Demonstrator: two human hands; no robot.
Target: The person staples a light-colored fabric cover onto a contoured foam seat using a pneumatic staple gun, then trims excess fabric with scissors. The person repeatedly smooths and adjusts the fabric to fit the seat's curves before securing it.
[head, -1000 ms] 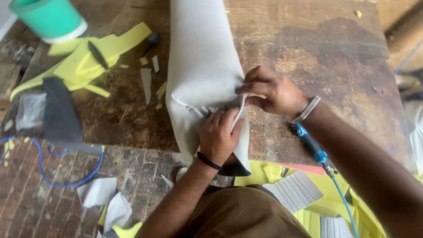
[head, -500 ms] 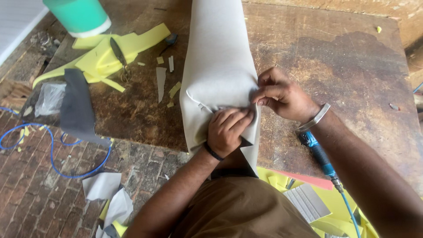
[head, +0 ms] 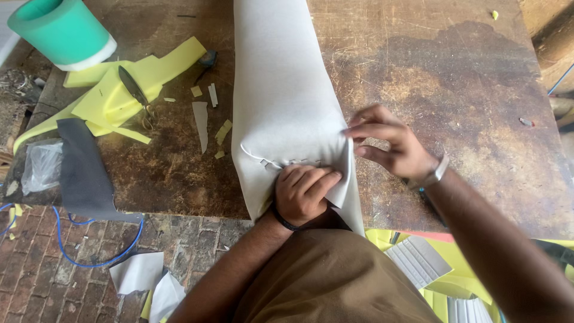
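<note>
A long sheet of pale grey material [head: 281,90] lies folded lengthwise over a worn wooden table [head: 454,96] and hangs over its near edge. My left hand [head: 305,192] presses on the sheet's lower end, fingers curled on the fold near a row of small cuts. My right hand [head: 391,143], with a metal band at the wrist, pinches the sheet's right edge just beside the left hand.
Scissors [head: 136,94] lie on yellow foam offcuts [head: 113,98] at the left. A green foam roll [head: 60,30] stands at the far left corner. A dark grey piece [head: 84,173] and clear plastic bag [head: 42,167] sit at the table's left edge. A blue cable [head: 89,251] runs over the brick floor.
The view has shifted closer. My left hand slid lower on the sheet and my right hand moved from the fold to its right edge.
</note>
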